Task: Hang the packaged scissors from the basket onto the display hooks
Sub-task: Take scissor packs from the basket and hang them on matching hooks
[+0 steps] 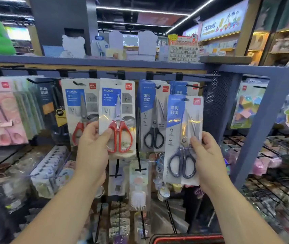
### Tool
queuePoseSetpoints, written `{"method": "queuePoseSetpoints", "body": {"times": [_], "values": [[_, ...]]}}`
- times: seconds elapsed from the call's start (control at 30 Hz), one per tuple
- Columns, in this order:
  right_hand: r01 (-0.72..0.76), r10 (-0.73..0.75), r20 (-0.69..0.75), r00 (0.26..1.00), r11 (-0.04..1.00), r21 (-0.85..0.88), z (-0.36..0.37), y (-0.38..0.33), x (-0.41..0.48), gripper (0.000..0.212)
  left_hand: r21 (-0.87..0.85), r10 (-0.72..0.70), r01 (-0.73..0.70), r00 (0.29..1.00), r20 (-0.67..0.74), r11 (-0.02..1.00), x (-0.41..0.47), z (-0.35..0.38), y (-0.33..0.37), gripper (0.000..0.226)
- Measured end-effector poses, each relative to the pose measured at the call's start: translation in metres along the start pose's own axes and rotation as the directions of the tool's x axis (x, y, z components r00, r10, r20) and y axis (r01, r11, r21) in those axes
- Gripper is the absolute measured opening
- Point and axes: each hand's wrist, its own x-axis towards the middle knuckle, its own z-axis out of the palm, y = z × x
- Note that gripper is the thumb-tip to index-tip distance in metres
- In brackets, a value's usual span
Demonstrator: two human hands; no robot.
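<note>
My left hand [91, 147] pinches a pack of red-handled scissors [117, 118], held upright with its top near the rail of black display hooks [195, 85]. My right hand [205, 154] grips the right edge of a pack of dark grey-handled scissors [182, 140], lower and in front of the hooks. Matching packs hang behind: a red-handled one [80, 110] to the left and a black-handled one [152, 117] in the middle. The red basket rim [187, 239] shows at the bottom edge; its contents are hidden.
Pink and dark packaged goods [8, 113] hang at left. A grey shelf [105, 60] with stationery runs above the hooks. A grey upright post [263, 124] and black wire racks [281, 182] stand at right. More hanging items [138, 187] fill the lower rows.
</note>
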Motion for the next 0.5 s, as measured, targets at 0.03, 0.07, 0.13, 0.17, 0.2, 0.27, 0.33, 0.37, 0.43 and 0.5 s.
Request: {"method": "queuePoseSetpoints", "body": {"times": [0.03, 0.07, 0.13, 0.17, 0.2, 0.27, 0.33, 0.37, 0.43, 0.5], "values": [[0.000, 0.000, -0.007, 1.000, 1.000, -0.011, 0.000, 0.001, 0.001, 0.018, -0.013, 0.002, -0.002, 1.000, 0.000, 1.000, 0.000, -0.001, -0.002, 0.019], [0.001, -0.002, -0.010, 1.000, 1.000, -0.018, 0.000, 0.000, 0.002, 0.019, -0.021, 0.007, -0.007, 1.000, -0.001, 1.000, 0.001, -0.003, -0.004, 0.019], [0.014, -0.014, -0.021, 1.000, 0.999, -0.045, 0.000, 0.001, 0.006, 0.020, -0.029, 0.013, -0.013, 1.000, 0.000, 0.999, 0.004, -0.004, -0.009, 0.020], [0.025, -0.027, -0.029, 0.999, 0.998, -0.059, 0.000, 0.002, 0.009, 0.019, -0.036, 0.006, -0.006, 1.000, 0.004, 0.999, 0.007, -0.004, -0.012, 0.019], [0.034, -0.037, -0.037, 0.999, 0.997, -0.069, 0.001, 0.002, 0.011, 0.017, -0.041, -0.009, 0.009, 1.000, 0.011, 0.999, 0.010, -0.004, -0.014, 0.019], [0.049, -0.053, -0.046, 0.998, 0.995, -0.092, 0.002, 0.004, 0.015, 0.016, -0.040, -0.047, 0.048, 0.999, 0.022, 0.998, 0.019, -0.004, -0.019, 0.019], [0.059, -0.064, -0.049, 0.997, 0.993, -0.099, 0.001, 0.006, 0.020, 0.018, -0.026, -0.060, 0.061, 0.998, 0.021, 0.998, 0.029, -0.004, -0.024, 0.019], [0.059, -0.065, -0.056, 0.996, 0.994, -0.094, -0.001, 0.007, 0.024, 0.018, -0.017, -0.063, 0.063, 0.998, 0.014, 0.998, 0.034, -0.003, -0.027, 0.018], [0.066, -0.072, -0.074, 0.995, 0.994, -0.086, -0.005, 0.006, 0.034, 0.018, 0.004, -0.073, 0.073, 0.997, -0.014, 0.997, 0.041, -0.001, -0.037, 0.016], [0.089, -0.096, -0.088, 0.992, 0.993, -0.080, -0.011, 0.003, 0.047, 0.018, 0.036, -0.069, 0.070, 0.997, -0.046, 0.997, 0.043, 0.002, -0.047, 0.013]]}}
